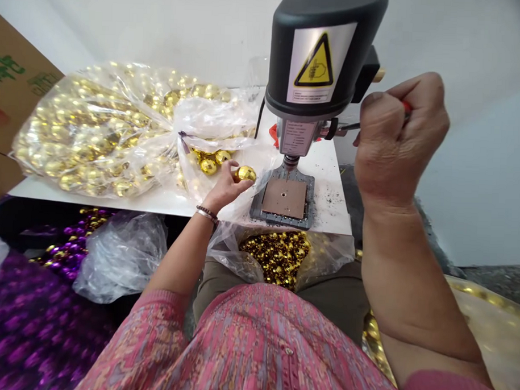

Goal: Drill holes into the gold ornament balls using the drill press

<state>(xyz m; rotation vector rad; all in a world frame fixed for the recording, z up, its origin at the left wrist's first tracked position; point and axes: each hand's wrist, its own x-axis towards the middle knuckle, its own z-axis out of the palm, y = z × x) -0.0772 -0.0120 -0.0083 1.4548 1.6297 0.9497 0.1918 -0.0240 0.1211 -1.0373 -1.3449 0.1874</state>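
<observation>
A gold faceted ball [246,174] is pinched between the thumb and fingers of my left hand [228,185], just left of a small drill press [319,66]. My right hand [401,137] is wrapped round the red-tipped lever at the press's right side. Below the drill bit [288,168], a brown square pad [284,197] with a small hole lies on the grey metal base [258,205]; no ball is on it. Behind my left hand, several gold balls [208,166] show at the mouth of a clear plastic bag [95,132].
An open bag of gold balls [277,255] hangs below the front edge of the white table [178,206]. Dark shavings are scattered round the base. Purple balls [37,324] and crumpled plastic [121,255] are at lower left, a cardboard box [20,95] at far left.
</observation>
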